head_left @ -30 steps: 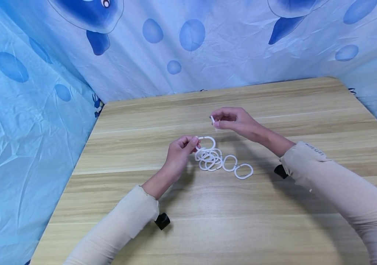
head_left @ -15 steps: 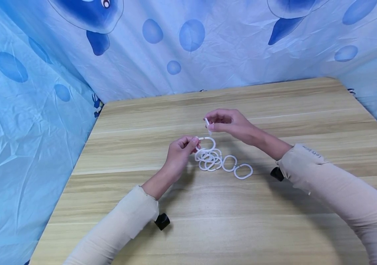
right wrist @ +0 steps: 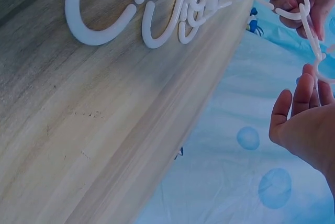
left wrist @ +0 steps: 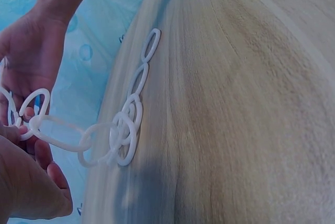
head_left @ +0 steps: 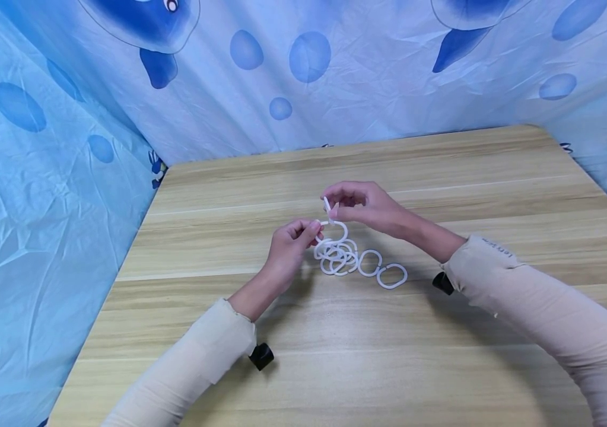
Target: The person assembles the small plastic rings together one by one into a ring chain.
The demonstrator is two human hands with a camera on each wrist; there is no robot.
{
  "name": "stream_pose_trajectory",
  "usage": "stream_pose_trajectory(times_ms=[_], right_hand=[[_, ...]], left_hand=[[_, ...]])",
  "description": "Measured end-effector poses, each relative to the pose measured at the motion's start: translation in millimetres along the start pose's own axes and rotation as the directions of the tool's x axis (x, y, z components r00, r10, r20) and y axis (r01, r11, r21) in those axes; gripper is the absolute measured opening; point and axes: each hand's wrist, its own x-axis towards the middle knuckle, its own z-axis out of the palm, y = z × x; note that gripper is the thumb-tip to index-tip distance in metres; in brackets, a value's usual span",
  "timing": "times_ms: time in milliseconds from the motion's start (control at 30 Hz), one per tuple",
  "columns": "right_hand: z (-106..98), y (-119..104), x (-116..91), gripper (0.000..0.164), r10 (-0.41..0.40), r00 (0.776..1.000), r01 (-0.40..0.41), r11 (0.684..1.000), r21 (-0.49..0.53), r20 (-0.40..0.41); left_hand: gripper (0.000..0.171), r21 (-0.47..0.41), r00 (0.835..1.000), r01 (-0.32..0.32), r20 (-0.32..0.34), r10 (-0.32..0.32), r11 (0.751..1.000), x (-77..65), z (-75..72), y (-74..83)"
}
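White C-shaped plastic rings are linked into a chain (head_left: 337, 256), most of it heaped on the wooden table. My left hand (head_left: 288, 246) pinches the ring at the chain's upper end (head_left: 345, 231) between thumb and fingers, lifted off the tabletop. Just above it, my right hand (head_left: 371, 209) pinches another white ring (head_left: 327, 204) by thumb and fingertips. The two rings meet near the left fingertips; in the right wrist view the right-hand ring (right wrist: 312, 38) crosses the left-hand ring (right wrist: 287, 14) near its gap. Whether they are hooked together I cannot tell.
Two chain links trail right of the heap, ending in a last ring (head_left: 406, 275) lying flat. The wooden table (head_left: 202, 231) reaches back to a blue patterned curtain (head_left: 356, 89). A small black camera (head_left: 261, 356) sits under the left sleeve.
My right hand has moved left and slightly down, bringing its ring to the ring in my left hand. The left hand and the heaped chain have stayed put.
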Motion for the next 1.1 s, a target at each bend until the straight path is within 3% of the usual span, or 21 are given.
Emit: stream_pose_trajectory(times_ms=[400,800,967,1100], right_hand=[[8.2,10.9,-0.1,0.032,-0.036,0.999,0.041,0.990,-0.136,0.038],[6.4,16.3,-3.0,0.040,-0.073,0.997,0.064,0.956,-0.286,-0.021],[5.3,17.8,-2.5,0.040,-0.208,0.978,0.179,0.902,-0.393,-0.033],[5.7,19.7,-1.7,0.039,-0.338,0.941,0.285,0.827,-0.485,-0.024]], left_hand=[[0.020,0.002,1.000,0.015,0.006,-0.015,1.000,-0.6,-0.8,0.6],[0.024,0.001,1.000,0.020,0.012,-0.020,1.000,-1.7,-1.8,-0.3],[0.028,-0.002,0.999,0.030,0.030,-0.030,1.000,-3.2,-2.7,-1.5],[0.028,0.012,0.998,0.058,0.019,-0.058,0.998,-3.7,-3.3,-2.1]])
